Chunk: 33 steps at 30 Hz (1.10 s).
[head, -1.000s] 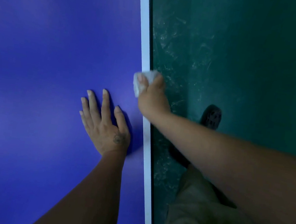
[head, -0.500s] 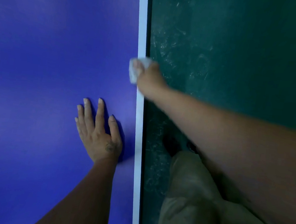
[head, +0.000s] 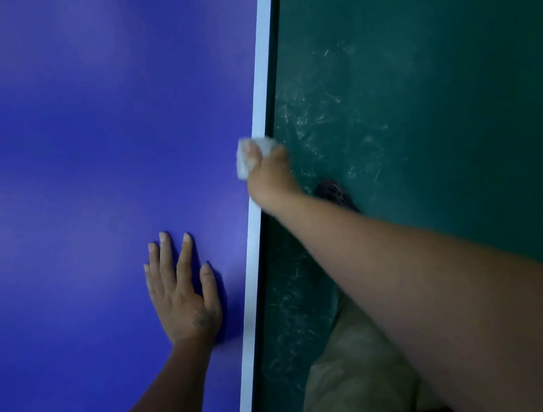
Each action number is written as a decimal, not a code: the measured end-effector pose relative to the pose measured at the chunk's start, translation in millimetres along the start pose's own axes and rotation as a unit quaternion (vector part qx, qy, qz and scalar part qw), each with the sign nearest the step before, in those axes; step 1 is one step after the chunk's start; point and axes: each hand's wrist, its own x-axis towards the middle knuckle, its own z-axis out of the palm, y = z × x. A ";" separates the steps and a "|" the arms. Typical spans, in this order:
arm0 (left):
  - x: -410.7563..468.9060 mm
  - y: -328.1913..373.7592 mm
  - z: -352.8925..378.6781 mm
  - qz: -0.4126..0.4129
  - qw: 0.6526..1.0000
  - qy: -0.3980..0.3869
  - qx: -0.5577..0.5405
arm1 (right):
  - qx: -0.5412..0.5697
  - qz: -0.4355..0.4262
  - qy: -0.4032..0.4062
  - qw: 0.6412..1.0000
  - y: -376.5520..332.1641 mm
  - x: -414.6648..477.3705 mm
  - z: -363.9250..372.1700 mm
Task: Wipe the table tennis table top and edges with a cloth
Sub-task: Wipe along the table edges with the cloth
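Note:
The blue table tennis table top [head: 91, 147] fills the left of the view, with a white line [head: 261, 76] running along its right edge and another across the far end. My right hand [head: 268, 177] grips a small white cloth [head: 247, 156] wrapped over that right edge, thumb on top of the cloth. My left hand [head: 182, 292] lies flat on the blue surface near the edge, fingers straight and spread, holding nothing.
A scuffed dark green floor [head: 431, 106] lies to the right of the table. My beige trouser leg [head: 354, 382] and a dark shoe [head: 336, 192] stand on it close to the table edge.
The view has shifted so the table's far end line now shows. My right hand with the cloth has slid along the right edge. My left hand stays flat on the top.

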 end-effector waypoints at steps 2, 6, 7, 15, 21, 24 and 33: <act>0.7 1.0 1.4 -0.005 1.000 -0.007 0.001 | 0.011 0.009 0.032 0.999 -45.3 36.2 -9.6; 2.1 0.6 2.6 -0.018 1.000 -0.018 0.006 | 0.009 0.013 0.038 0.999 -61.3 44.1 -17.5; 9.0 2.6 2.5 -0.033 0.999 -0.013 0.005 | 0.006 0.006 0.024 1.000 -53.2 34.4 -17.8; 208.1 101.3 18.1 -0.064 0.991 0.061 -0.105 | -0.036 0.033 -0.018 0.999 -115.8 86.6 -49.3; 380.3 168.8 42.7 -0.219 0.968 0.095 -0.073 | 0.022 -0.020 0.044 0.999 -157.0 128.1 -59.6; 397.0 179.5 52.3 -0.283 0.954 0.095 -0.002 | -0.003 -0.038 0.003 0.999 -122.1 97.8 -55.2; 397.7 182.6 55.0 -0.281 0.953 0.107 0.028 | 0.046 -0.055 0.092 0.993 -171.6 153.0 -60.5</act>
